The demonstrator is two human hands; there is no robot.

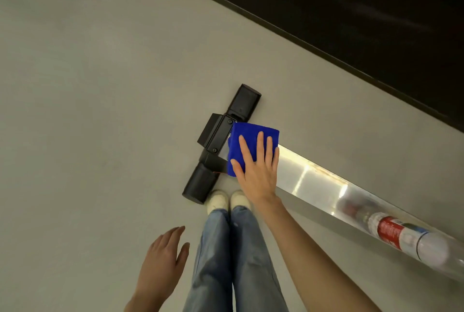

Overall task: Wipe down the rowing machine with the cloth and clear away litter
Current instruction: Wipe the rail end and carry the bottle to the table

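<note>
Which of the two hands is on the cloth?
The right hand, pressed flat on the blue cloth at the end of the metal rail; the left hand hangs empty.

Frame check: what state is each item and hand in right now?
rail: glossy, reflecting light.
blue cloth: draped over the rail's end.
right hand: flat, fingers straight, pressing the blue cloth.
left hand: open, holding nothing.
bottle: lying on its side on the rail.

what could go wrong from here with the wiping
The bottle lies on its side on the shiny rail; a wipe toward it might nudge it so it rolls off. The right hand only presses the blue cloth flat, so the cloth may slip off the rail's end.
</note>
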